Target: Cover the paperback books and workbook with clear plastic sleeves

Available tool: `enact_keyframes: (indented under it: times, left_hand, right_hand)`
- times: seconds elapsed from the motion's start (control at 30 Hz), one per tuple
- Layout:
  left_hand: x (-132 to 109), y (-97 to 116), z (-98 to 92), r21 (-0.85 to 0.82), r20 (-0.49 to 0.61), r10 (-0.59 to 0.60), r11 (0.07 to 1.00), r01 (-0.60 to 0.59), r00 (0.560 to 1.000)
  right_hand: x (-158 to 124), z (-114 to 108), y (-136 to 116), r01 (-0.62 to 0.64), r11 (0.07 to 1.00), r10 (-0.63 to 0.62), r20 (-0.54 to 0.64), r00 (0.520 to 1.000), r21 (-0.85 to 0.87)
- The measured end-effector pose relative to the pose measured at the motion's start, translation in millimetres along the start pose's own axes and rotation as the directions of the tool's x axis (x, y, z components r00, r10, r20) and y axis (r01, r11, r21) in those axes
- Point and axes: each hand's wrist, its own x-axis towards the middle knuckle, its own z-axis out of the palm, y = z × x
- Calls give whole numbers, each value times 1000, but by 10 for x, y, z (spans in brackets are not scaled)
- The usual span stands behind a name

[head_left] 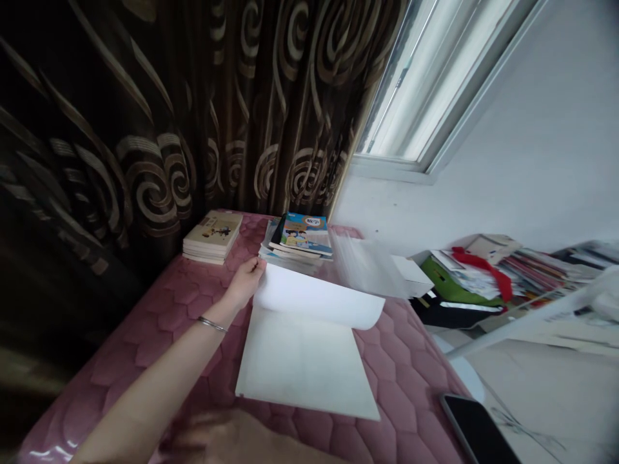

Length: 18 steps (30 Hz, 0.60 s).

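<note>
My left hand [246,281], with a bracelet at the wrist, pinches the upper left corner of a white sheet [314,296]. That sheet is raised and curls at its right end. Beneath it a pale, flat page or cover [309,370] lies on the pink quilted surface [169,335]. My right hand [227,438] is low in the view, near the bottom edge, smeared by motion; its fingers cannot be made out. Just beyond the sheet sits a pile of books with a blue, illustrated one [304,233] on top.
A stack of beige books [213,235] stands at the back left by the dark curtain [159,129]. Clear plastic sleeves [370,264] lie right of the pile. A phone [476,425] is at the lower right. Papers and a green bag [445,277] fill the right side.
</note>
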Motion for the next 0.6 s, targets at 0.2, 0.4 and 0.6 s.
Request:
enact_keyframes:
  times: [0.2, 0.4, 0.6]
  left_hand:
    - [-17, -63, -88, -13, -31, -9, 1000, 9, 999]
    - [-14, -80, -113, -18, -16, -23, 1000, 23, 1000]
    - [-5, -33, -9, -9, -4, -28, 1000, 28, 1000]
  right_hand:
    - [-984, -183, 513, -447, 869, 429, -130, 894, -211]
    - [-2438, -510, 870, -877, 322, 648, -592, 479, -357]
    - [-1211, -264, 872, -742, 593, 667, -327, 670, -311]
